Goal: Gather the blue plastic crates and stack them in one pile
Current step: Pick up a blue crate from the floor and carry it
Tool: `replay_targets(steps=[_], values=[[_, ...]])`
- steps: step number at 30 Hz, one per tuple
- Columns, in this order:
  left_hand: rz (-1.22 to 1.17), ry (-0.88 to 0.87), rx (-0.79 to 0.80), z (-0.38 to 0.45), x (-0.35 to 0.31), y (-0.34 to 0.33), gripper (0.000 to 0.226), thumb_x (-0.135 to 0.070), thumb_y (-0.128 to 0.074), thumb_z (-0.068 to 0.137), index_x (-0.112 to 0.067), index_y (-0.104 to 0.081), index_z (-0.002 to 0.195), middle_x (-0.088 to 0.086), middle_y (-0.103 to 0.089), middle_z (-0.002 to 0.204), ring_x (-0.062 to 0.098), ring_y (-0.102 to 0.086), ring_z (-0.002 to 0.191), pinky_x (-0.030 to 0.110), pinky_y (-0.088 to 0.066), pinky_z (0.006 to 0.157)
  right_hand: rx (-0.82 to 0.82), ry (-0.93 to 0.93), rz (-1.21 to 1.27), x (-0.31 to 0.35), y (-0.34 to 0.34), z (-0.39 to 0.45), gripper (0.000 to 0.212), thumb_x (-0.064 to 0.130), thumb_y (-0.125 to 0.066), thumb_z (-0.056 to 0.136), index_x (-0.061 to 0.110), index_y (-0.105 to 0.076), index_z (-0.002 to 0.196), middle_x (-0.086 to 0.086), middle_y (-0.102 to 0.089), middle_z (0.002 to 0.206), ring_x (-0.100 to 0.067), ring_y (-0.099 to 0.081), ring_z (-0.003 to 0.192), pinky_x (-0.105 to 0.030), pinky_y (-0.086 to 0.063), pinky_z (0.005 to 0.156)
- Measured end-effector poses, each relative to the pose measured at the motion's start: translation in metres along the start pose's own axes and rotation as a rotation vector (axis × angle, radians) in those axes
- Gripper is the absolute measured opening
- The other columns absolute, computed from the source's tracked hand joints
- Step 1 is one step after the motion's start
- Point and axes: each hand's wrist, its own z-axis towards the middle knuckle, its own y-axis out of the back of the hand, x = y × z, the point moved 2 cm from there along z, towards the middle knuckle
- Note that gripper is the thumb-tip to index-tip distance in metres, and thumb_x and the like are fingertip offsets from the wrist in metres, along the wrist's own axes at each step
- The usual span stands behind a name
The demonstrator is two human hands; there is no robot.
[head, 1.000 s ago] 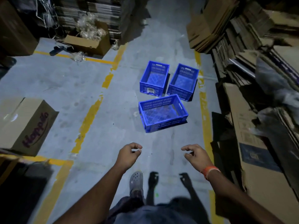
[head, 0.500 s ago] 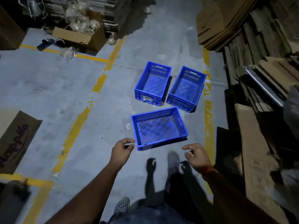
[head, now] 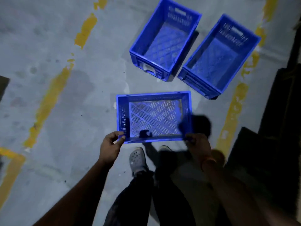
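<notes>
On grey concrete floor (head: 68, 101), left hand (head: 110, 146), right hand (head: 197, 144) gripping rectangular perforated blue crate (head: 154, 116)

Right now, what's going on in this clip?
A person is bent over three blue crates on a concrete floor with yellow lines. Both hands are on the near rim of the nearest crate: the left hand pinches its near-left corner, the right hand holds the near-right corner, partly in shadow. The two far crates, left and right, sit side by side, empty. Nothing is stacked yet.
</notes>
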Motion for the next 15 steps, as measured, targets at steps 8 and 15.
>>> replay_targets(steps=[8,15], values=[[0.385,0.016,-0.164,0.16,0.087,-0.06,0.023,-0.014,-0.078,0.082,-0.014,-0.074,0.104,0.017,-0.052,0.131,0.035,-0.055,0.119,0.041,-0.046,0.104,-0.053,0.02,-0.029,-0.08,-0.06,0.164,0.025,0.021,-0.069,0.071,0.014,-0.077,0.094,-0.016,-0.068,0.088,-0.037,-0.063,0.087,-0.032,-0.048,0.086],[0.378,0.032,-0.12,0.224,0.13,-0.063,0.024,-0.036,-0.073,0.074,-0.034,-0.072,0.098,0.011,-0.06,0.128,0.031,-0.065,0.11,0.046,-0.053,0.098,0.023,-0.025,-0.011,-0.112,-0.092,0.232,0.028,0.026,-0.076,0.078,0.026,-0.072,0.105,-0.017,-0.057,0.121,-0.037,-0.059,0.106,-0.049,-0.052,0.093]])
